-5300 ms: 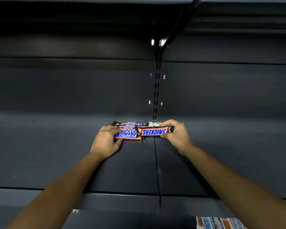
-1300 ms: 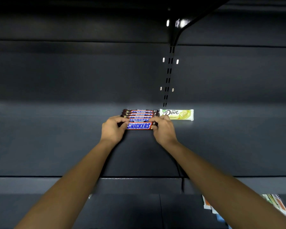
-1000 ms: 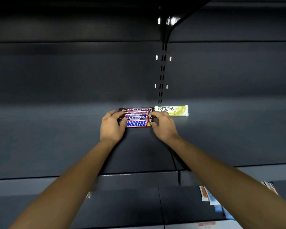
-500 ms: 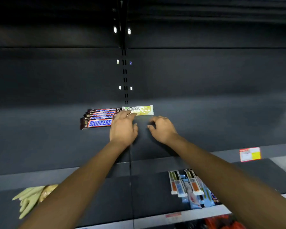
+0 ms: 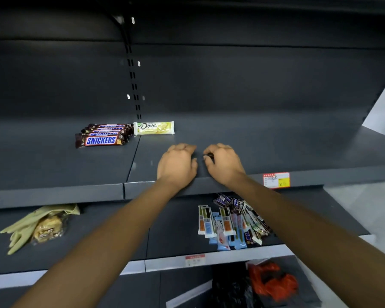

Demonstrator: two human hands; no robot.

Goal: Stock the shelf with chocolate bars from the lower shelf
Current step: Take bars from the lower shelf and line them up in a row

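Observation:
A neat stack of Snickers bars (image 5: 101, 140) lies on the dark upper shelf (image 5: 53, 167), with a pale yellow Dove bar (image 5: 153, 127) touching its right end. To the right of them, my left hand (image 5: 178, 165) and my right hand (image 5: 223, 163) hover side by side over the shelf's front part, fingers loosely curled and holding nothing. One level down, on the lower shelf (image 5: 176, 236), a mixed pile of chocolate bars (image 5: 231, 221) lies between my forearms.
Pale rubber gloves and a wrapped snack (image 5: 31, 225) lie at the lower shelf's left. A red and yellow price tag (image 5: 276, 180) sticks to the upper shelf's front lip. Red and black bags (image 5: 273, 283) sit on the bottom level. A slotted upright (image 5: 132, 74) divides the back panel.
Both hands have let go of the Snickers stack and drawn back to the right and toward the shelf's front. My view has swung right and down, showing the lower shelf's pile.

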